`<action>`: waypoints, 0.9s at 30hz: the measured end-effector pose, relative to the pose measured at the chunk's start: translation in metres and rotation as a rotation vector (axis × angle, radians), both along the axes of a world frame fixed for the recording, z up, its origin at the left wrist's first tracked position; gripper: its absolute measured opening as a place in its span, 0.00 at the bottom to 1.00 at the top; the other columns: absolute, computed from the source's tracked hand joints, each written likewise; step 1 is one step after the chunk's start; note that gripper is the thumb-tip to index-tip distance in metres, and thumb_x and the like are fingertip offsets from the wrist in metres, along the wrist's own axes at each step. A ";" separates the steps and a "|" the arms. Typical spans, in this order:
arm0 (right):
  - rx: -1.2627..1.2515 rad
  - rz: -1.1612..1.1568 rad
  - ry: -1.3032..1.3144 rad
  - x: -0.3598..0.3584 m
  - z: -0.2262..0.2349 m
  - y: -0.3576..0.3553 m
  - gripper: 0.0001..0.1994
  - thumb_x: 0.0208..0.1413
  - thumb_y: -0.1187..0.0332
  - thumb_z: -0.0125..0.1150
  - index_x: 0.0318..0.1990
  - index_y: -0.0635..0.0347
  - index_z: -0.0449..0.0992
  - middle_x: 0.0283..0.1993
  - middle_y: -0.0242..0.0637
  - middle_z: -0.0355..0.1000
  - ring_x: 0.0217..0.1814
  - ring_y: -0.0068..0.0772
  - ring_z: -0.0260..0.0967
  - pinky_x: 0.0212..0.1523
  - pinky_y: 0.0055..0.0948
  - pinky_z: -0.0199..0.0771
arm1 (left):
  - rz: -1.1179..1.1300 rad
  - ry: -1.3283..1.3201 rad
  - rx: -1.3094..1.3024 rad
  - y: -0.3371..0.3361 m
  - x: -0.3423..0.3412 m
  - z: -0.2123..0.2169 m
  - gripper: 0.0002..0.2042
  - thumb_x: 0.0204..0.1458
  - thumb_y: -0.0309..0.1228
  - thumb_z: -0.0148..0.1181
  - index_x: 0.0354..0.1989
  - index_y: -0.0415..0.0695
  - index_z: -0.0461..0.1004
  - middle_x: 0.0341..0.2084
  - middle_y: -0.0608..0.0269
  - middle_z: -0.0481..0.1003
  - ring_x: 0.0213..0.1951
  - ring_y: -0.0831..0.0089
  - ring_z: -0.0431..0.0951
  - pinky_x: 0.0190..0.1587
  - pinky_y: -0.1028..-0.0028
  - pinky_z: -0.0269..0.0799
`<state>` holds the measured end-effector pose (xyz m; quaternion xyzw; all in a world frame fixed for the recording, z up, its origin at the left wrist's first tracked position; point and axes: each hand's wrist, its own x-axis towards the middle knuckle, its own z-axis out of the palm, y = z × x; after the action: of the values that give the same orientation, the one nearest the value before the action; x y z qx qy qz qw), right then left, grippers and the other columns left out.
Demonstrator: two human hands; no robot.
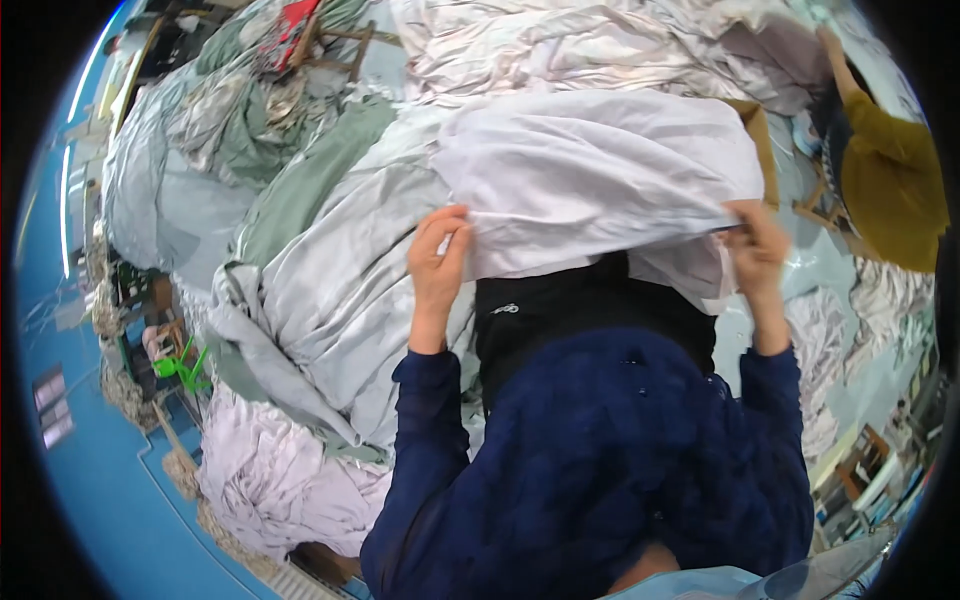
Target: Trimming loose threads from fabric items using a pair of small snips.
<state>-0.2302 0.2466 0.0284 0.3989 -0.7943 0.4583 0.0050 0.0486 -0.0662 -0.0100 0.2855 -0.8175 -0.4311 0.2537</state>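
Pale sheets [330,290] heaped around; hands [438,250] grip one [590,170].

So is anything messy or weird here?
Yes. Around the pale lilac sheet that the left hand and right hand hold stretched by its edge, crumpled sheets in grey, green and white lie heaped in tangled piles, not folded. Nothing looks torn or spilled.

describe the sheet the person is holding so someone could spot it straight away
Start at the big heap of bedding filling the middle. The pale lilac sheet is stretched between the left hand and right hand. Unlike the crumpled grey and green pieces, it is held up by its edge.
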 end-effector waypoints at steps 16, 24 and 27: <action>0.021 0.379 -0.174 0.076 0.013 -0.079 0.13 0.51 0.83 0.61 0.44 0.61 0.76 0.38 0.37 0.73 0.31 0.26 0.71 0.29 0.22 0.68 | 0.442 0.043 0.550 -0.003 0.019 -0.044 0.11 0.57 0.29 0.58 0.46 0.39 0.72 0.37 0.65 0.75 0.38 0.77 0.75 0.40 0.76 0.72; 0.083 0.565 -0.258 0.123 -0.010 -0.127 0.19 0.45 0.84 0.62 0.47 0.62 0.75 0.43 0.44 0.73 0.41 0.44 0.74 0.39 0.31 0.73 | 0.446 0.158 1.130 0.033 0.042 -0.015 0.08 0.57 0.35 0.62 0.35 0.43 0.75 0.22 0.74 0.72 0.23 0.86 0.69 0.24 0.82 0.64; 0.066 0.639 -0.243 0.131 -0.006 -0.142 0.18 0.45 0.83 0.63 0.46 0.62 0.75 0.42 0.43 0.73 0.41 0.43 0.74 0.38 0.32 0.73 | 0.405 0.190 1.189 0.042 0.050 -0.015 0.06 0.57 0.33 0.62 0.34 0.43 0.75 0.23 0.72 0.74 0.25 0.85 0.71 0.26 0.83 0.66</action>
<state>-0.0994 0.1045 0.0222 0.5699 -0.6386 0.4547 -0.2463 0.0984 -0.0245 -0.0249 0.4871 -0.3418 -0.7784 0.1998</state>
